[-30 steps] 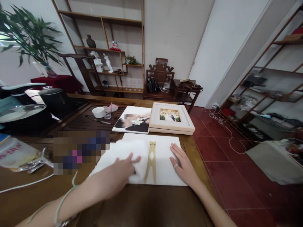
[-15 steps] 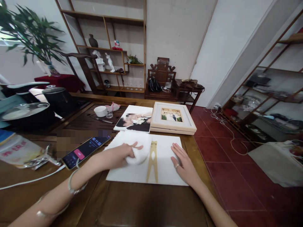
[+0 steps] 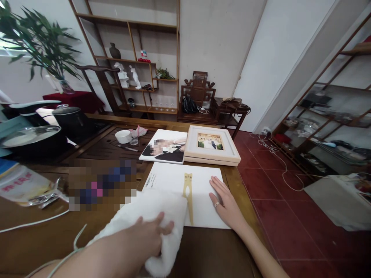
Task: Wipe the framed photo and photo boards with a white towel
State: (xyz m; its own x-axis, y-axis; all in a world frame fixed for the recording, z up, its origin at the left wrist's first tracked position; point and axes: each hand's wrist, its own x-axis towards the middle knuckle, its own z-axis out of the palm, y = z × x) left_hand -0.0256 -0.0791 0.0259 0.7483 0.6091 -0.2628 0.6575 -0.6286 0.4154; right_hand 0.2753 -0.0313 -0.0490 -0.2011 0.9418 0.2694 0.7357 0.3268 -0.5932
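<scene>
A white board (image 3: 174, 180) lies flat on the wooden table (image 3: 203, 251), with a pale wooden stand piece (image 3: 188, 197) lying down its middle. My left hand (image 3: 145, 238) grips a white fluffy cloth (image 3: 153, 220) at the board's near left corner, raised over the table's front edge. My right hand (image 3: 226, 204) rests flat on the board's right edge, fingers stretched out, a ring on one finger.
Behind the board lie an unframed photo print (image 3: 165, 146) and a cream picture frame (image 3: 211, 144). A white bowl (image 3: 122, 136), dark pots (image 3: 69, 119) and a plastic bag (image 3: 20, 185) stand at the left. Cables trail over the red tile floor (image 3: 275, 185).
My left hand has pulled the cloth from the board's upper middle down to its near left corner, closer to me. My right hand has stayed flat on the board.
</scene>
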